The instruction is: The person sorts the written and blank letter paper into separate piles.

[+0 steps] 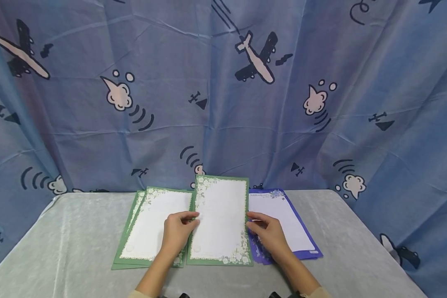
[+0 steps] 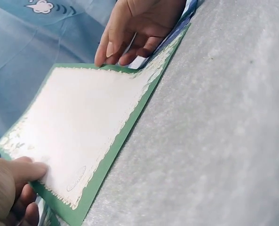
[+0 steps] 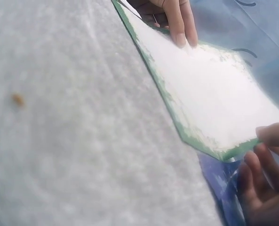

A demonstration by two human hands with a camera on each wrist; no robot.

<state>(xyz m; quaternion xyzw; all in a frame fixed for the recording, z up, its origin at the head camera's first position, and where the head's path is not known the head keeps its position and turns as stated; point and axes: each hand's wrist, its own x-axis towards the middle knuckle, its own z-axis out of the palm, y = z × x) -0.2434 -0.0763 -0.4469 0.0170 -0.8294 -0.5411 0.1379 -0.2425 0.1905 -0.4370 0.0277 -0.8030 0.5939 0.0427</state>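
A green-bordered sheet of paper (image 1: 219, 219) with white flowers at two corners stands tilted up in the middle of the table. At its left edge my left hand (image 1: 178, 231) pinches it; in the left wrist view the thumb (image 2: 31, 170) lies on the white face. My right hand (image 1: 270, 234) holds the opposite edge between thumb and fingers, and the right wrist view shows this hand (image 3: 268, 169) at the paper's green border. Behind my left hand lie overlapping green-bordered sheets (image 1: 160, 227). Partly covered by my right hand are purple-bordered sheets (image 1: 287, 219).
A light grey cloth (image 1: 85, 240) covers the table under the papers. Beyond its far edge hangs a blue curtain (image 1: 171, 103) printed with airplanes and clouds. One small brown speck (image 3: 18, 100) shows on the grey cloth in the right wrist view.
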